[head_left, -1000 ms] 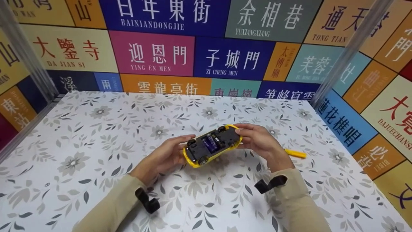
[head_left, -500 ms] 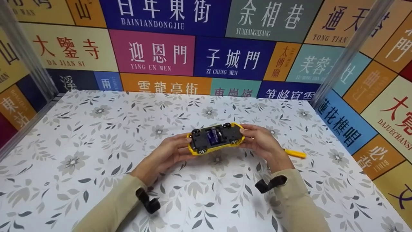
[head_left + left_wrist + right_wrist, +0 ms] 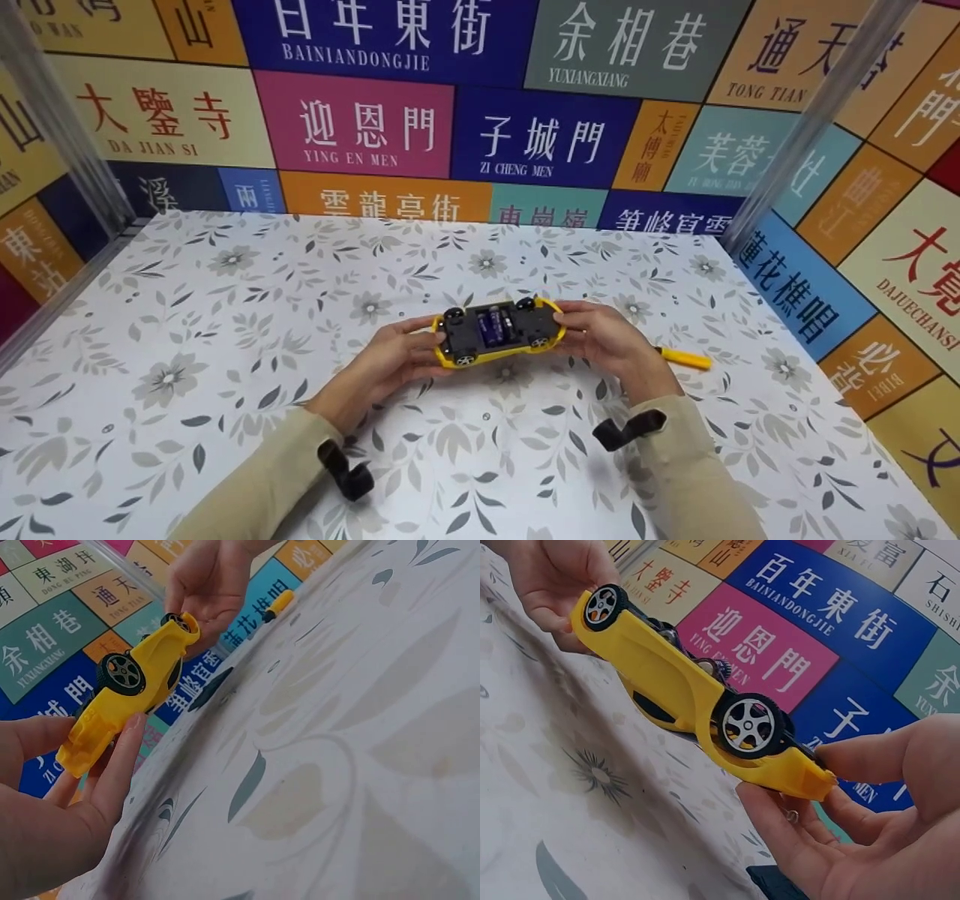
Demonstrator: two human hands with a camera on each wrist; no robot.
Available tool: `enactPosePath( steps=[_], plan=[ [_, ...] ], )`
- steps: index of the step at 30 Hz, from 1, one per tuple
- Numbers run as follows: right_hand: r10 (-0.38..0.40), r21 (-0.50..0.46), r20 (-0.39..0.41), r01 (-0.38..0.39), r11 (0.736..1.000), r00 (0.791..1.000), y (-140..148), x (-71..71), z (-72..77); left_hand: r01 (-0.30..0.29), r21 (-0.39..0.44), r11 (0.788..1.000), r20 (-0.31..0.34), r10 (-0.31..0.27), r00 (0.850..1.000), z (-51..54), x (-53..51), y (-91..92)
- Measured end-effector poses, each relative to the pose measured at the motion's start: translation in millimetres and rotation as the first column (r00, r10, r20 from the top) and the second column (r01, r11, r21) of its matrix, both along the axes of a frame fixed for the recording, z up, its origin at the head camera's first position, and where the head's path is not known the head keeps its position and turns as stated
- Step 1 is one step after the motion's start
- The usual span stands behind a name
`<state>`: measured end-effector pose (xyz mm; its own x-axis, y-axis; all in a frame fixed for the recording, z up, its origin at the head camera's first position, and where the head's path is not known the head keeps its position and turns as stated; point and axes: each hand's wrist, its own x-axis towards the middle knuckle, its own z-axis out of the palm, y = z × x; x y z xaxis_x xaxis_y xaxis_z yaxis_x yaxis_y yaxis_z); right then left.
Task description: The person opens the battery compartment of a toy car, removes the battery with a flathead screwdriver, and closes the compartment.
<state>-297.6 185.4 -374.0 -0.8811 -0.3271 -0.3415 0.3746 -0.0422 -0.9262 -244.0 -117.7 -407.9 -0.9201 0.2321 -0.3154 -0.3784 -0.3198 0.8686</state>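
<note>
Bright panels with large Chinese characters and smaller Latin lettering stand beyond the fingers, with clear upright poles at the two far corners of the desk, whose white covering carries grey flowers and leaves. Between the two sets of fingers, raised off the desk, is a yellow toy car, turned over so that its black underside and wheels face up.

Fingers of the left hand pinch one end of it, the thumb at the edge of the underside and the other fingers below. Fingers of the right hand grip the opposite end in the same way, thumb above and fingers beneath. Midway between both grips, purple batteries sit side by side in an uncovered recess of the underside.

To the right of the right fingers, just past the wrist, a yellow-handled tool with a dark end lies on the desk. Nearer the person than the fingers are two beige sleeves, each with a black strap at the cuff.
</note>
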Motion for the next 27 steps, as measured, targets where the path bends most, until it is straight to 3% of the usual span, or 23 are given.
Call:
enactPosePath(
  steps=[8,19,27],
  plan=[
    [0.067,0.091,-0.016,-0.065,0.994,0.998,1.5,-1.3,-3.2,-0.001,-0.021,1.0,0.006,0.002,1.0,-2.5,1.8,-1.5],
    [0.065,0.175,-0.013,-0.062,0.983,0.998,3.2,-1.8,-7.0,0.01,-0.078,0.997,0.06,-0.005,0.998,-2.1,2.0,-0.3],
    [0.073,0.18,-0.014,-0.069,0.981,0.997,4.6,-0.3,-8.5,-0.002,-0.115,0.993,0.07,0.01,0.997,-3.5,1.2,1.4]
  ],
)
